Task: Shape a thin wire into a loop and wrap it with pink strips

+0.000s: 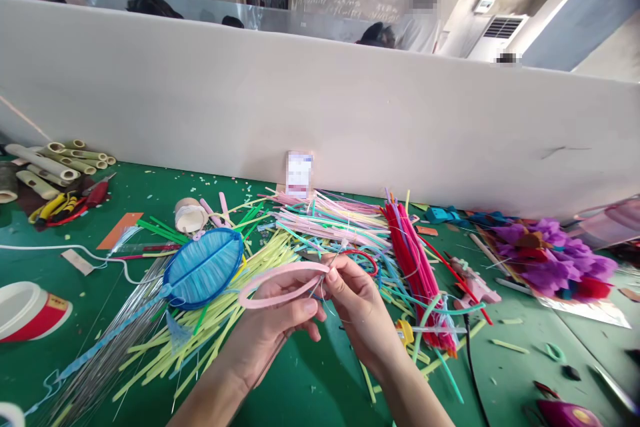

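Observation:
A pink pipe cleaner [280, 275] is bent into a pointed oval loop in front of me. My right hand [357, 300] pinches the loop's pointed end between thumb and fingers, where thin wire ends and thread stick out. My left hand [287, 320] curls around the loop from below, its thumb lying along the near side. Left of the hands lies a blue leaf-shaped piece [205, 270] with a darker rim and a long light blue stem. Yellow-green pipe cleaners [270, 253] are spread beneath and beside it.
Thin metal wires [115, 340] lie at left, near a red and white paper cup [33, 312]. Pliers [55, 207] and bamboo tubes [65, 163] are at the far left. Red pipe cleaners [407, 253], a pink glue gun [473, 280] and purple pieces [560, 257] lie right. A white partition [310, 93] stands behind.

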A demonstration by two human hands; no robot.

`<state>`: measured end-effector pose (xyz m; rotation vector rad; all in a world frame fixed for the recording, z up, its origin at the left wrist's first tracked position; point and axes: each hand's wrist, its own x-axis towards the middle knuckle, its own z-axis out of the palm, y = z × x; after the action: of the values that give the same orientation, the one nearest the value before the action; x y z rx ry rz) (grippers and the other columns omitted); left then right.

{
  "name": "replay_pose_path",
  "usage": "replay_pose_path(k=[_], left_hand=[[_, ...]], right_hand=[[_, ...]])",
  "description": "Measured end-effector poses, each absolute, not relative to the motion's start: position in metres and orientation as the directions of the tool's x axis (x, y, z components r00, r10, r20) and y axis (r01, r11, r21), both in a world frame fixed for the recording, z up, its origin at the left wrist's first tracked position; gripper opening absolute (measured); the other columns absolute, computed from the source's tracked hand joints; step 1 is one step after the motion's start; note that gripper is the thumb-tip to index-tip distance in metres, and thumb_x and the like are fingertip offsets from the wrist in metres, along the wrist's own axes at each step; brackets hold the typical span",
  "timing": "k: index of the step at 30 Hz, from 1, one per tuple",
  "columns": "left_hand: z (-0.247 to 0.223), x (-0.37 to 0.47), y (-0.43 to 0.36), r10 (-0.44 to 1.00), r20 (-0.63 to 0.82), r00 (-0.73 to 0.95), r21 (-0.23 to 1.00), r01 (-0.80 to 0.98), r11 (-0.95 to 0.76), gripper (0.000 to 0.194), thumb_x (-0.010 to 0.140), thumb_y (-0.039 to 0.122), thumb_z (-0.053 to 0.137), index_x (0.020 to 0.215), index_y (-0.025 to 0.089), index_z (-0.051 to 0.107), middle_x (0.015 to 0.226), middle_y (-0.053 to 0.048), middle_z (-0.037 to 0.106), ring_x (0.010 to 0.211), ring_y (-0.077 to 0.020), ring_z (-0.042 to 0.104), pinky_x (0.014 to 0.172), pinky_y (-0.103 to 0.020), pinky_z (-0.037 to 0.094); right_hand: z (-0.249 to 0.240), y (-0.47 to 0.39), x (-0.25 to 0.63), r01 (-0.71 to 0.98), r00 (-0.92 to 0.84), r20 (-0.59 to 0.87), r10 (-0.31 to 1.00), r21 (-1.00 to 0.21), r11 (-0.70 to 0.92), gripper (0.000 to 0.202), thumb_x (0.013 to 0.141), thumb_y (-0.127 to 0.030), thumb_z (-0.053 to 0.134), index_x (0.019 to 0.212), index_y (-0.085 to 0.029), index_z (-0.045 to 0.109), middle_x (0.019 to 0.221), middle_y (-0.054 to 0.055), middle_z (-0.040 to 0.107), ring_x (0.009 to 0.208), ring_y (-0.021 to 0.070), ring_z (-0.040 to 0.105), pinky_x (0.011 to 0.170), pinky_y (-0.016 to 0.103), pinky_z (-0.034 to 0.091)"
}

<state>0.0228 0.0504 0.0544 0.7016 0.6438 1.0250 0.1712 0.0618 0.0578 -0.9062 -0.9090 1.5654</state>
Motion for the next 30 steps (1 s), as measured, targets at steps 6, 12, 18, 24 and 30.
replay_pose_path(k=[6,12,18,24,30], left_hand=[[0.059,0.033,0.056,0.947,-0.237,0.219,0.832,-0.458,0.314,0.030,0.075,0.041,0.078,0.083,0.013,0.074,0.053,0.001,0.054,0.045,-0.0074,0.045,0.038,-0.016,0.035],[0.058,0.033,0.055,0.952,-0.259,0.164,0.851,-0.428,0.305,0.033,0.073,0.043,0.079,0.084,0.013,0.071,0.046,0.005,0.049,0.038,-0.0041,0.035,0.034,-0.015,0.024],[0.054,0.029,0.056,0.967,-0.252,0.028,0.863,-0.446,0.237,0.033,0.072,0.045,0.078,0.079,0.015,0.066,0.045,0.006,0.048,0.037,-0.0036,0.035,0.034,-0.014,0.023],[0.047,0.021,0.060,0.964,-0.267,-0.015,0.865,-0.445,0.233,0.032,0.070,0.045,0.077,0.075,0.017,0.062,0.039,0.008,0.043,0.033,-0.0043,0.032,0.034,-0.015,0.024],[0.040,0.021,0.057,0.962,-0.273,-0.027,0.871,-0.431,0.235,0.032,0.071,0.045,0.077,0.076,0.017,0.061,0.040,0.009,0.042,0.032,-0.0039,0.032,0.033,-0.015,0.022]], right_hand=[[0.054,0.065,0.172,-0.278,-0.101,-0.010,0.995,-0.960,-0.038,0.017,0.078,-0.039,0.078,0.077,-0.023,0.073,0.083,-0.001,0.059,0.079,0.0134,0.053,0.075,0.025,0.043],[0.055,0.068,0.176,-0.206,-0.106,0.010,0.994,-0.979,-0.012,0.015,0.078,-0.040,0.077,0.077,-0.025,0.078,0.088,0.003,0.067,0.089,0.0188,0.059,0.084,0.032,0.046],[0.052,0.067,0.189,-0.120,-0.066,0.047,0.997,-0.992,0.039,0.014,0.080,-0.039,0.076,0.080,-0.026,0.078,0.086,0.004,0.069,0.089,0.0201,0.060,0.078,0.031,0.049],[0.054,0.057,0.221,0.087,-0.001,-0.014,1.000,-0.996,-0.014,0.025,0.080,-0.046,0.074,0.082,-0.021,0.075,0.089,0.007,0.069,0.085,0.0211,0.061,0.073,0.030,0.050],[0.046,0.055,0.258,0.458,0.012,0.015,1.000,-0.889,0.008,0.031,0.087,-0.050,0.064,0.093,-0.022,0.075,0.104,0.010,0.072,0.100,0.0269,0.064,0.088,0.040,0.051]])
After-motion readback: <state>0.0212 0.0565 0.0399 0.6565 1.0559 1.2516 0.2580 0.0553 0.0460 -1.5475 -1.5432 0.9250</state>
